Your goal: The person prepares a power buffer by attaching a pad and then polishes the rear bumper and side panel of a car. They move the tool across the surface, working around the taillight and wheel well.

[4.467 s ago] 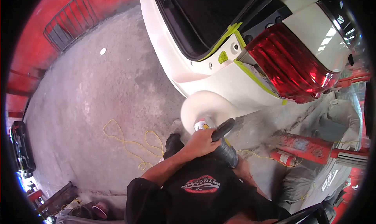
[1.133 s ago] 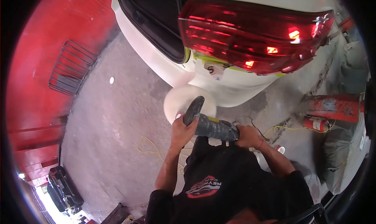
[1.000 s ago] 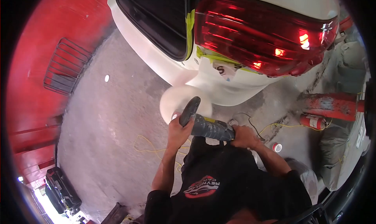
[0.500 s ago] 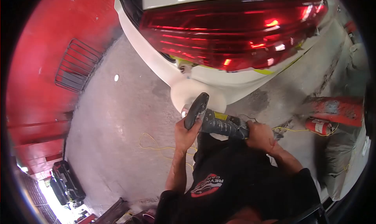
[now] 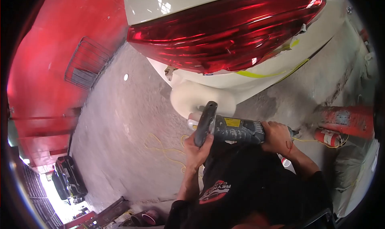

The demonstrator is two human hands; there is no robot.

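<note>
A dark grey rotary polisher (image 5: 240, 131) with a yellow label lies across the front of my body. My left hand (image 5: 196, 151) wraps round its black loop handle (image 5: 207, 123). At the rear of the tool, my right hand (image 5: 276, 137) grips the body near the cord end. The round, cream-white polishing pad (image 5: 192, 94) looks blurred and sits at the lower edge of the white car bumper (image 5: 256, 88); its contact face is hidden. Above it is a large red tail light (image 5: 228, 32), with yellow-green tape (image 5: 260, 74) along its lower edge.
A yellow cord (image 5: 164, 150) trails over the concrete floor (image 5: 116, 133). To the left, a black wire rack (image 5: 88, 62) stands by a red wall (image 5: 48, 64). On the right are a red beam (image 5: 347, 119) and a small red cylinder (image 5: 327, 137). A black car (image 5: 70, 179) is at lower left.
The polisher and both hands have shifted slightly right and down in view, with the grips unchanged. The tail light appears further left and more tilted as the head view moved.
</note>
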